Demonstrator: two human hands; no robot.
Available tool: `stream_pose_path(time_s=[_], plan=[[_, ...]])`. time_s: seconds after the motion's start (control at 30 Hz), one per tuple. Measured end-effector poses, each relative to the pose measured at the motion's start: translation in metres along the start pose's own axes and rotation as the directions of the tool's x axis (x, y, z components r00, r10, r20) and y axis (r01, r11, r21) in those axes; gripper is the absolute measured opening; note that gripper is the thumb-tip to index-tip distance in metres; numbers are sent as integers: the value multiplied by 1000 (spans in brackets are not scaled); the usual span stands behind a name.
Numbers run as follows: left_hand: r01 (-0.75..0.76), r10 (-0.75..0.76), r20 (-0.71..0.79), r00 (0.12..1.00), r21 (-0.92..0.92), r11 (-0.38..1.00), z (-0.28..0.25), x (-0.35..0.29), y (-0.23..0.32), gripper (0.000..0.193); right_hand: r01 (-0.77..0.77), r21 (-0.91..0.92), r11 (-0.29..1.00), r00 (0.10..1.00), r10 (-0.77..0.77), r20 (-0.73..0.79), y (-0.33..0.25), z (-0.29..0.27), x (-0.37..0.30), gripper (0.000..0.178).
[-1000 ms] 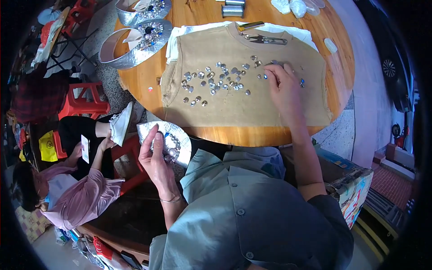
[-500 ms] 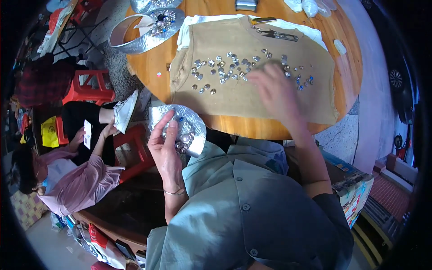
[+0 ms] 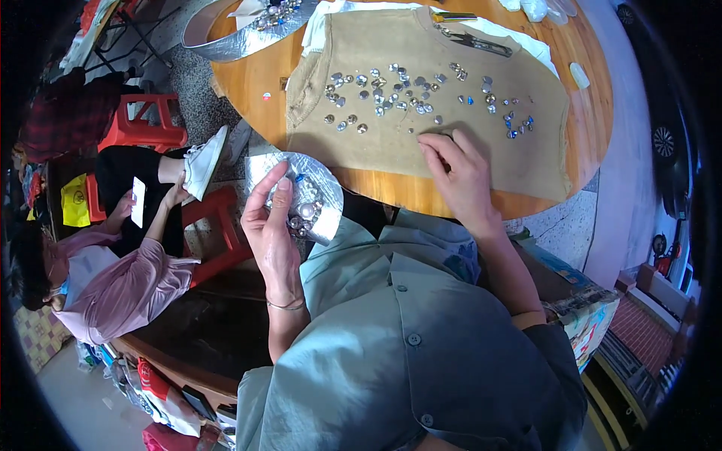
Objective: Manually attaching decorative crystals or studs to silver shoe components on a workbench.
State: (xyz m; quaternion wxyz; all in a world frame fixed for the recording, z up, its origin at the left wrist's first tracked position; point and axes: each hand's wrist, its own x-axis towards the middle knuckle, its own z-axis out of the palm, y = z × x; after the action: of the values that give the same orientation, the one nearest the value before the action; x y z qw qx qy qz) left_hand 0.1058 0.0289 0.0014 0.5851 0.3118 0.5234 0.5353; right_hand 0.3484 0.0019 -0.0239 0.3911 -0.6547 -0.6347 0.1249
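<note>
My left hand (image 3: 272,218) grips a rounded silver, shiny piece (image 3: 328,222) off the table's near edge, index finger and thumb lying over its face. Clustered on that piece are pearly beads and rhinestones (image 3: 307,212), plus a blue stone. Over the near part of a tan cloth (image 3: 368,154), my right hand (image 3: 460,177) has its fingers curled and thumb and index close together; anything between them is too small to make out. One tiny stone (image 3: 411,131) lies just left of its fingertips. Loose clear, silver and gold rhinestones (image 3: 398,94) spread across the cloth, with blue ones (image 3: 513,134) farther right.
Thread snips (image 3: 481,45) and a yellow-handled tool (image 3: 453,16) lie at the cloth's far edge. A silver band (image 3: 248,45) with stones sits far left on the wooden table (image 3: 259,120). At left, a seated person (image 3: 120,278) holds a phone, near red stools (image 3: 147,128).
My right hand has drawn back toward me from among the rhinestones, uncovering some stones on the cloth. The head view has shifted slightly; my left hand still holds the silver piece.
</note>
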Motion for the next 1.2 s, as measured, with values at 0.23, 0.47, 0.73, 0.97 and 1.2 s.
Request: stream_pose_path(time_s=[0.23,0.47,0.73,0.97,1.2], plan=[[-12,12,10,1000,4,1000,-1,0,-4,26,-12,2,1000,1000,12,7,0,2,0,11],[21,-21,8,1000,-23,1000,3,-2,0,26,-9,3,1000,1000,9,-14,1,6,0,13],[4,-4,-7,1000,-6,1000,3,-1,-1,25,-26,19,999,999,26,-21,1,6,-2,14],[-6,6,-2,1000,-14,1000,2,0,-3,25,-60,37,998,998,61,-30,2,8,-3,14],[0,1,14,1000,-35,999,1,-1,-2,25,-108,69,992,994,109,-17,-1,7,0,15]])
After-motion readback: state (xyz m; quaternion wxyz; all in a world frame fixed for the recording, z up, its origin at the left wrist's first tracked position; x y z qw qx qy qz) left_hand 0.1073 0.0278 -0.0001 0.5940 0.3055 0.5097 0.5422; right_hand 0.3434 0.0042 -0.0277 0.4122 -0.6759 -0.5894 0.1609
